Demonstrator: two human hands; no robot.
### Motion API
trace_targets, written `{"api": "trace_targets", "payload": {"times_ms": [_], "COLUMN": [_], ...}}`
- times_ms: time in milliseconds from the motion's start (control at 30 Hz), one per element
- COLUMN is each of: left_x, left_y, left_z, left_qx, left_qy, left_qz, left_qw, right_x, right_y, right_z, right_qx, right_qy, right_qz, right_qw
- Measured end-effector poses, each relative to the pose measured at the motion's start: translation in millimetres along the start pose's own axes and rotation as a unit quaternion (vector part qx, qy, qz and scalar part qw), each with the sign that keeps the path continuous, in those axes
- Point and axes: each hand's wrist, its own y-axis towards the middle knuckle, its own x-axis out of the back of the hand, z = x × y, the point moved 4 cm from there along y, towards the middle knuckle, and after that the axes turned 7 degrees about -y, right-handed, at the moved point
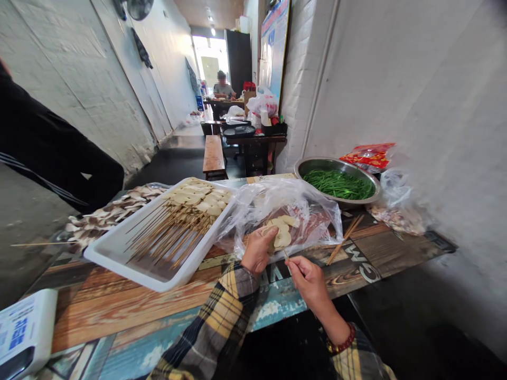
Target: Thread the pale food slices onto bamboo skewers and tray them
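Observation:
My left hand (258,249) is closed around a stack of pale mushroom slices (282,232) at the edge of a clear plastic bag (285,203). My right hand (308,279) pinches a thin bamboo skewer (287,257) whose tip runs into the slices. Both hands hover over the wooden table (119,301) near its front edge. A white tray (119,248) to the left holds several finished skewers (178,224) with mushroom slices at their far ends.
A pile of sliced mushrooms (111,211) lies left of the tray. A steel bowl of green chives (338,182) stands at the back right, loose skewers (345,237) beside it. A person in black (51,148) is at left; another sits far down the corridor (222,87).

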Motion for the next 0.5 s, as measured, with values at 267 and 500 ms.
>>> {"api": "trace_targets", "payload": {"times_ms": [267,500], "left_x": [-4.5,-9.0], "left_y": [-2.9,-5.3], "left_z": [7.8,9.3], "left_qx": [0.004,0.010], "left_qy": [-0.011,-0.006], "left_qz": [-0.002,0.021], "left_qw": [1.000,1.000], "right_x": [0.3,-2.2], "right_y": [1.8,1.5], "right_z": [-1.9,-7.4], "right_qx": [-0.017,-0.042], "right_qy": [0.019,0.067], "right_qz": [-0.005,0.001], "right_qw": [1.000,0.997]}}
